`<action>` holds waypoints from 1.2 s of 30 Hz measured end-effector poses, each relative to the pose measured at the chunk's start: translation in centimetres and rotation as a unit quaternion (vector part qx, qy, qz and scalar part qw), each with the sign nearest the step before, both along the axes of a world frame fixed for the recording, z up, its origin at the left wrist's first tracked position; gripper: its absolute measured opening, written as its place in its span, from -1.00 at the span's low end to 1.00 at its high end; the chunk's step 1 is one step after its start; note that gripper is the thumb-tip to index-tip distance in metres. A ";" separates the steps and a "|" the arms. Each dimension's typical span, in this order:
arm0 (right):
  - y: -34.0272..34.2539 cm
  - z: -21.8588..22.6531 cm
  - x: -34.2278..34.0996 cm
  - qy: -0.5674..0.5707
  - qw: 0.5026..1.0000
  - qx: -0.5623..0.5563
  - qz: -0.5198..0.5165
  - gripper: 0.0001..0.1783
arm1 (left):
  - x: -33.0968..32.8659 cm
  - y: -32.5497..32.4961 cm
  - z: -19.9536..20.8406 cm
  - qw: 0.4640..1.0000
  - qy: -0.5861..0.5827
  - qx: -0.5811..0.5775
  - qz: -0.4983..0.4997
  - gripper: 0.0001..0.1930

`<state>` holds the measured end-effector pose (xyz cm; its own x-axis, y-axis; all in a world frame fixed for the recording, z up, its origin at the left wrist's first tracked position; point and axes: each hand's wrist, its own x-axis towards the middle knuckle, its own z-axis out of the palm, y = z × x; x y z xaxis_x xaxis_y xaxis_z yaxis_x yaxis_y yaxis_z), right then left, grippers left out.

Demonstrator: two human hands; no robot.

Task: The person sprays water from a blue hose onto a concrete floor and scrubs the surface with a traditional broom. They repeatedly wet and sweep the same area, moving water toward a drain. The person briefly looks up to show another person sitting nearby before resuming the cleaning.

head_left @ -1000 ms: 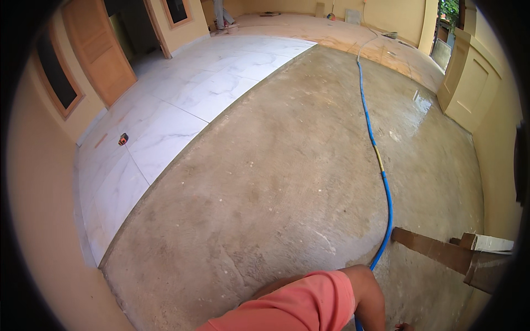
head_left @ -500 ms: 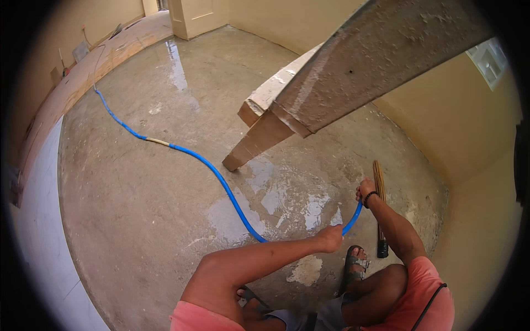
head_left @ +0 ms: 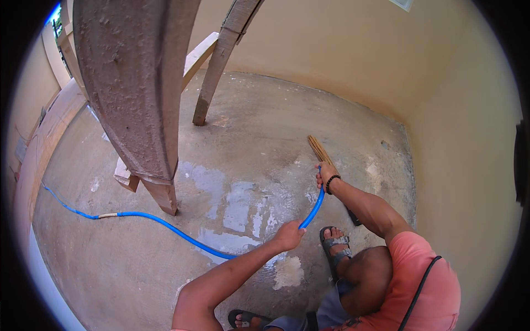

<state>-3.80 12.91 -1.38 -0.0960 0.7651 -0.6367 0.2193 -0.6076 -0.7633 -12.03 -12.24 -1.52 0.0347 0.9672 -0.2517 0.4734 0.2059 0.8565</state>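
A blue hose runs across the wet concrete floor from the left and curves up to my hands. My left hand is closed around the hose near its upward bend. My right hand, with a dark bead bracelet on the wrist, grips the hose's end higher up. A stick broom lies at an angle under that hand; whether the hand also holds it is unclear. Puddles spread just left of my hands.
Rough wooden posts lean overhead on the left, their feet on the floor, with a second prop behind. Beige walls close the corner at right and back. My sandalled foot stands below my hands.
The view has swung, so the wooden posts now stand at the left and the corner walls fill the right. Both hands keep their hold on the hose.
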 end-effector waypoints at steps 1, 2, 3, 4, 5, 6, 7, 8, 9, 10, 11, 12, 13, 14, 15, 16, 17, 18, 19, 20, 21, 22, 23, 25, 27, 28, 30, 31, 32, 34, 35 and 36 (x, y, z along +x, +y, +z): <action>1.2 0.1 1.2 0.008 0.999 0.022 -0.036 -0.76 | 0.0 1.1 0.4 1.000 0.003 0.005 -0.002 -0.68; 2.3 0.3 2.7 0.009 0.996 0.027 -0.081 -0.74 | 0.4 1.8 0.8 1.000 0.011 0.019 -0.001 -0.68; 3.4 0.6 4.1 0.011 0.992 0.032 -0.123 -0.72 | 0.5 2.5 1.0 0.999 0.012 0.041 -0.002 -0.67; 4.1 0.7 5.6 0.013 0.986 0.038 -0.163 -0.69 | 0.6 3.2 1.1 0.998 0.012 0.063 -0.002 -0.66; 4.6 0.7 7.1 0.009 0.982 0.029 -0.184 -0.73 | 0.9 3.7 1.1 0.996 0.012 0.085 -0.002 -0.65; 5.0 0.5 8.5 0.007 0.979 0.021 -0.204 -0.77 | 1.1 4.4 0.8 0.995 0.020 0.095 -0.023 -0.62; 5.4 0.3 9.7 0.004 0.975 0.013 -0.223 -0.81 | 1.4 4.8 0.5 0.994 0.038 0.095 -0.035 -0.61; 5.6 0.0 10.7 0.015 0.971 0.009 -0.240 -0.79 | 1.7 5.1 0.2 0.993 0.056 0.094 -0.045 -0.59; 5.6 -0.1 11.4 0.014 0.966 0.011 -0.257 -0.73 | 2.0 5.4 -0.1 0.991 0.075 0.092 -0.056 -0.57; 5.6 -0.2 11.8 0.014 0.962 0.013 -0.273 -0.67 | 2.4 5.6 -0.6 0.992 0.075 0.086 -0.058 -0.56; 5.6 -0.3 12.1 0.014 0.957 0.015 -0.288 -0.60 | 2.7 5.8 -1.3 0.992 0.076 0.081 -0.058 -0.55; 5.4 -0.2 12.2 0.028 0.951 0.008 -0.307 -0.60 | 2.8 5.8 -1.6 0.993 0.078 0.073 -0.058 -0.54; 5.3 -0.1 12.1 0.022 0.948 0.025 -0.315 -0.60 | 2.8 5.8 -1.9 0.992 0.081 0.077 -0.060 -0.53; 5.4 0.1 11.9 0.016 0.946 0.042 -0.322 -0.60 | 2.8 5.8 -2.1 0.991 0.084 0.082 -0.060 -0.51; 5.3 0.0 11.8 0.009 0.943 0.058 -0.329 -0.60 | 2.7 5.6 -2.1 0.991 0.087 0.086 -0.060 -0.49; 5.3 -0.4 12.0 -0.004 0.944 0.066 -0.323 -0.61 | 2.7 5.4 -2.1 0.991 0.079 0.086 -0.062 -0.50; 5.4 -0.7 12.3 -0.017 0.946 0.074 -0.317 -0.61 | 2.6 5.3 -2.1 0.992 0.071 0.085 -0.064 -0.50; 5.5 -1.1 12.5 -0.029 0.947 0.082 -0.309 -0.61 | 2.5 5.3 -1.8 0.992 0.064 0.086 -0.065 -0.51; 6.0 -1.7 13.1 -0.027 0.944 0.071 -0.321 -0.63 | 2.7 5.4 -1.5 0.992 0.059 0.082 -0.070 -0.52; 6.3 -2.3 13.7 -0.025 0.941 0.061 -0.332 -0.65 | 2.9 5.7 -1.2 0.993 0.053 0.078 -0.075 -0.53; 6.3 -2.3 13.3 -0.019 0.939 0.048 -0.340 -0.67 | 2.6 5.7 -1.1 0.993 0.051 0.073 -0.076 -0.54; 6.1 -2.4 13.1 -0.013 0.936 0.051 -0.349 -0.66 | 2.5 5.6 -0.9 0.993 0.058 0.072 -0.073 -0.56; 5.7 -2.6 13.0 -0.008 0.932 0.053 -0.357 -0.65 | 2.3 5.5 -0.8 0.993 0.063 0.071 -0.070 -0.57; 5.4 -2.9 13.4 -0.012 0.927 0.056 -0.370 -0.64 | 2.3 5.5 -0.4 0.993 0.071 0.064 -0.074 -0.59; 5.3 -3.2 14.0 -0.030 0.925 0.051 -0.376 -0.65 | 2.5 5.5 0.0 0.992 0.078 0.048 -0.085 -0.60; 5.3 -3.3 14.3 -0.032 0.926 0.053 -0.372 -0.65 | 2.6 5.6 -0.1 0.992 0.082 0.050 -0.087 -0.60; 5.4 -3.5 15.0 -0.037 0.928 0.057 -0.367 -0.66 | 2.7 5.7 -0.2 0.990 0.090 0.052 -0.092 -0.61; 5.3 -3.6 15.3 -0.046 0.926 0.058 -0.371 -0.66 | 2.7 5.7 -0.1 0.990 0.087 0.052 -0.093 -0.61; 5.3 -3.7 15.6 -0.055 0.924 0.059 -0.375 -0.66 | 2.7 5.7 0.0 0.991 0.084 0.052 -0.094 -0.61; 4.8 -3.6 15.6 -0.059 0.916 0.051 -0.394 -0.66 | 2.7 5.7 0.0 0.991 0.080 0.046 -0.096 -0.62; 4.6 -3.7 15.6 -0.056 0.910 0.044 -0.409 -0.67 | 2.7 5.7 -0.1 0.991 0.080 0.041 -0.098 -0.62; 4.3 -3.5 15.4 -0.051 0.904 0.037 -0.424 -0.67 | 2.6 5.7 -0.1 0.991 0.080 0.036 -0.099 -0.62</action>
